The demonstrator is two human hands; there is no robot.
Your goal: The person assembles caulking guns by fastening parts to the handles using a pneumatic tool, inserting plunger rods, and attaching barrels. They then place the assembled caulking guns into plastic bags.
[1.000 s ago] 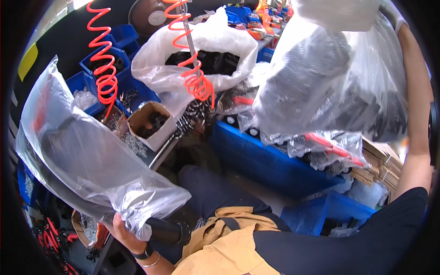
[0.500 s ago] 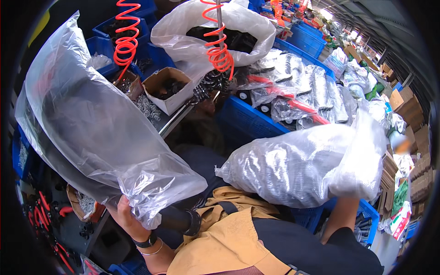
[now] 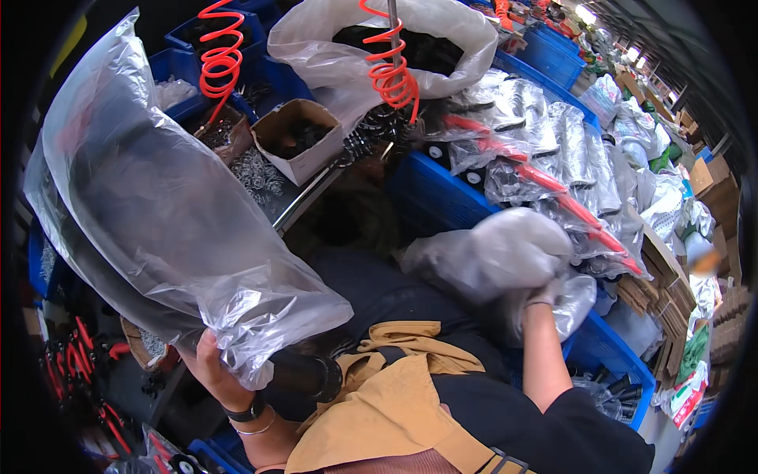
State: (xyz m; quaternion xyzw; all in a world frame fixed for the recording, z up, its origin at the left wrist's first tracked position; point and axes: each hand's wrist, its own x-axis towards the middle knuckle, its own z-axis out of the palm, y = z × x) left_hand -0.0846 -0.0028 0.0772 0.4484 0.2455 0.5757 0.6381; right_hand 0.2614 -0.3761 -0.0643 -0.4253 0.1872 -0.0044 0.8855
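Head view looks down on a person seated among blue bins. The left hand is closed on the gathered mouth of a large clear plastic bag, which stands up and away from the fist toward the upper left; something long and dark shows through the film, too blurred to name. The right hand, gloved, is clenched round a second clear bag — a bunched, rounded bundle held over the near edge of the blue crate at centre right, close above the person's lap.

Both bags look light and limp; the film is thin and crinkled, probably slippery, so it would likely slide through an open palm unless pinched in a wad. The crumpled neck, where the layers bunch thick, seems the surest place to hold, as both hands do now. The large bag's dark contents probably give it weight toward the far end, so it may swing or sag.

Beyond, two orange coiled hoses hang over a white sack of dark parts, and a small cardboard box sits beside it. More bagged pieces with red handles lie heaped in the crate.
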